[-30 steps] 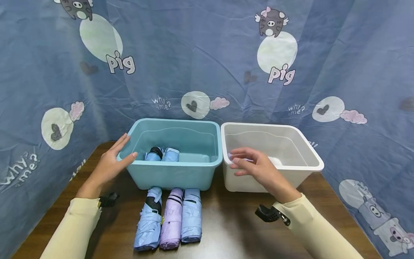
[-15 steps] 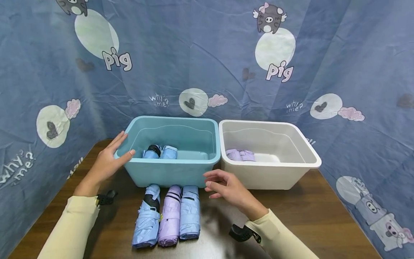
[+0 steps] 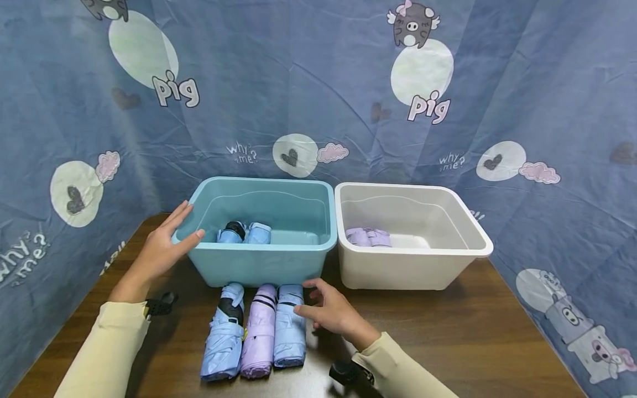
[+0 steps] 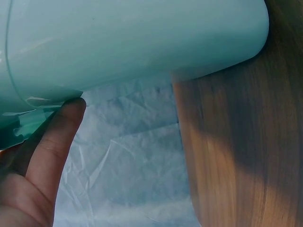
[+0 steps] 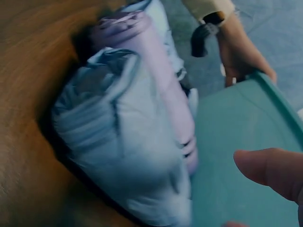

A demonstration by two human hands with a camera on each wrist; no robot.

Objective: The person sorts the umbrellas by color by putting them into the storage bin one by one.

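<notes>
Three folded umbrellas lie side by side on the table in the head view: a blue one with a black patch (image 3: 221, 342), a purple one (image 3: 259, 337) and a right-hand blue one (image 3: 290, 337). My right hand (image 3: 330, 312) hovers at the upper right side of that last umbrella, thumb and fingers parted, holding nothing; contact cannot be made out. My left hand (image 3: 161, 249) rests at the left end of the teal bin (image 3: 259, 268), fingers extended along its rim. In the left wrist view, a finger (image 4: 57, 146) touches the bin's wall.
Two blue umbrellas (image 3: 259, 233) lie inside the teal bin. Beside it stands a white bin (image 3: 398, 271) with purple umbrellas (image 3: 368, 237) in it. Behind both bins hangs a blue patterned curtain (image 3: 308, 72). The wooden table (image 3: 448, 331) extends to the right.
My right hand has moved from above the white bin, left and down, to the right-hand blue umbrella. The purple umbrellas in the white bin have come into sight. My left hand stays at the teal bin.
</notes>
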